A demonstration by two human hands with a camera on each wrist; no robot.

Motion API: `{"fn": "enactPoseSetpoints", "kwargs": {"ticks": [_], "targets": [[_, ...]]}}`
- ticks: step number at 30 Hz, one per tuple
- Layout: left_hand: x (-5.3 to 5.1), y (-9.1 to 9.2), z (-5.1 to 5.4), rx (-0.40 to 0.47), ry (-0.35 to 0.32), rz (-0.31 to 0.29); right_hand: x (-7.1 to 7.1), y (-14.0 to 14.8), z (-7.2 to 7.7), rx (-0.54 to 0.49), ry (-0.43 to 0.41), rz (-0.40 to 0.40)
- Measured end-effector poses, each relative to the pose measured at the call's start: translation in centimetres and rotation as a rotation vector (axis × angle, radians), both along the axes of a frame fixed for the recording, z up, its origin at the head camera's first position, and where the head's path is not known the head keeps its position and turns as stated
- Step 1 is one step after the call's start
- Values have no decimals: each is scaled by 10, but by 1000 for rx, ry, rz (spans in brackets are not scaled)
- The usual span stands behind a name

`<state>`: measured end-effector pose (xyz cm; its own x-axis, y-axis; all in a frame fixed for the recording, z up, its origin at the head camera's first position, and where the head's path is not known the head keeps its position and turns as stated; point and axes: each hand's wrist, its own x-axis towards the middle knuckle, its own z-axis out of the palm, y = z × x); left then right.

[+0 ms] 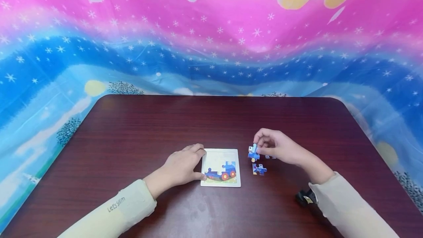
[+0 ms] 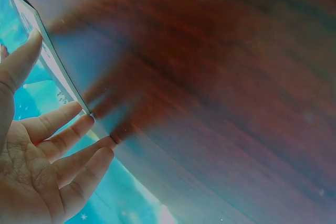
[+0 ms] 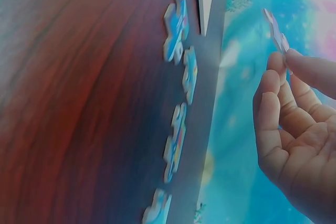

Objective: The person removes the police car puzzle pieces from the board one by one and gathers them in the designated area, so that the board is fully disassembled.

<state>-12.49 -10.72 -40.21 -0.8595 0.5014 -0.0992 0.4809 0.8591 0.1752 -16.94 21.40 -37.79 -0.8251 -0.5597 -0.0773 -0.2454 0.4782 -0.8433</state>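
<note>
A square white puzzle tray [image 1: 238, 168] lies on the table, its lower part filled with joined pieces showing a blue train with red wheels. My left hand [image 1: 181, 165] rests along the tray's left side, thumb and fingertips touching the rim; the left wrist view shows the same hand [image 2: 42, 166] with fingers at the edge. Right of the tray, my right hand [image 1: 281, 146] pinches a blue and white puzzle piece [image 1: 253, 151] between thumb and index finger. In the right wrist view, this hand [image 3: 299, 114] holds the piece [image 3: 274, 31] above the table.
Loose pieces [image 1: 259, 169] lie right of the tray, some partly behind my right hand. The right wrist view shows several loose pieces [image 3: 177, 24] in a row. A black object [image 1: 303, 197] is by my right cuff. A patterned cloth [image 1: 211, 47] hangs behind the table [image 1: 148, 120].
</note>
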Motion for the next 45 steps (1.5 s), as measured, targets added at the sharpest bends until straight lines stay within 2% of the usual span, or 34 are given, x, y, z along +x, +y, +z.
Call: {"fn": "enactPoseSetpoints", "kwargs": {"ticks": [14, 25, 45], "targets": [[-3, -1, 2, 10, -6, -7, 9, 29, 0, 23, -15, -37], [-4, -2, 0, 7, -10, -8, 14, 46, -12, 43, -41, 22], [-2, -2, -2, 13, -6, -5, 20, 56, -19, 94, -53, 67]]}}
